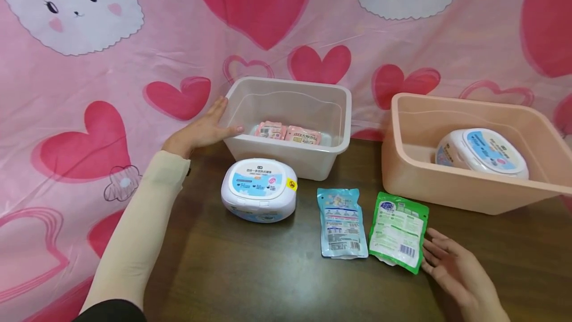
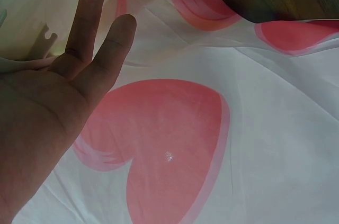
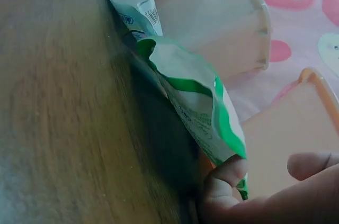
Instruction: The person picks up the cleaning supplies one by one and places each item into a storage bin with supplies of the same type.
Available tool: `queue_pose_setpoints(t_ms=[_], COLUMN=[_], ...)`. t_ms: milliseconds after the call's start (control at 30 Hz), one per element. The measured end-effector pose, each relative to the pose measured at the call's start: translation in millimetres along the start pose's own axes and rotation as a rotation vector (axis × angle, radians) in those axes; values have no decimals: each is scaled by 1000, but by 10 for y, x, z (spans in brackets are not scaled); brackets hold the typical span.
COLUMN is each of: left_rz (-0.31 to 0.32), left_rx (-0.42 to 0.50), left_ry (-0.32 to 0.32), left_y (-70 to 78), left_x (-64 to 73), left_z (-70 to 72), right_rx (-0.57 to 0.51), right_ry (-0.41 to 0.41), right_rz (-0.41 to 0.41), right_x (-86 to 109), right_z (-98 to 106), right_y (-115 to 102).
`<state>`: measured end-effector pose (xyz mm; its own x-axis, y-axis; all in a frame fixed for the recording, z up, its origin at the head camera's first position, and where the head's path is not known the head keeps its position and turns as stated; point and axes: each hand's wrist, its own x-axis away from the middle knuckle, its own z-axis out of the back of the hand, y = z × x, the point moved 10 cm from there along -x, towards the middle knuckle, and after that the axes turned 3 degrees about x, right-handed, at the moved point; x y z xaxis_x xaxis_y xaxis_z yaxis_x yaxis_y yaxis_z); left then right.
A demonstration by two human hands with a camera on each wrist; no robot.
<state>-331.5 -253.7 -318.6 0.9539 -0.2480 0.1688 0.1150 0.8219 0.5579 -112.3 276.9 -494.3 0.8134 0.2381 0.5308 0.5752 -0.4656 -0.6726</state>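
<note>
My left hand (image 1: 218,121) rests flat against the left wall of a white translucent bin (image 1: 290,85), fingers straight and thumb by its front corner. In the bin lie two pink packets (image 1: 287,132). My right hand (image 1: 440,257) lies on the table at the right edge of a green pouch (image 1: 397,230). In the right wrist view its thumb (image 3: 225,179) touches the corner of the green pouch (image 3: 196,91). A blue pouch (image 1: 341,222) lies just left of the green one. A round white wipes tub (image 1: 259,190) stands in front of the bin.
A peach bin (image 1: 402,163) at the right holds a second white wipes tub (image 1: 482,153). A pink cloth with hearts (image 1: 103,138) covers the back and the left side of the dark wooden table (image 1: 268,282). The left wrist view shows my left palm (image 2: 79,75) over that cloth.
</note>
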Motion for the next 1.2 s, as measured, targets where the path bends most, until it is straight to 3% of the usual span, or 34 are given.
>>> queue_pose_setpoints(t_ms=[133, 333, 567, 800, 867, 1200], left_rz=[0, 4, 5, 2, 1, 12], left_rx=[3, 7, 19, 8, 8, 17], left_ry=[-1, -7, -5, -11, -12, -11], left_y=[6, 7, 11, 36, 39, -7], left_x=[-3, -7, 3, -10, -7, -2], left_z=[4, 11, 25, 0, 1, 6], right_rx=[54, 244, 380, 138, 82, -55], right_ry=[-103, -3, 18, -281, -333, -451], right_rz=[71, 101, 59, 23, 24, 16], right_x=[-13, -39, -159, -169, -145, 34], right_z=[-133, -170, -301, -428, -468, -725], right_y=[-67, -70, -25, 45, 46, -20])
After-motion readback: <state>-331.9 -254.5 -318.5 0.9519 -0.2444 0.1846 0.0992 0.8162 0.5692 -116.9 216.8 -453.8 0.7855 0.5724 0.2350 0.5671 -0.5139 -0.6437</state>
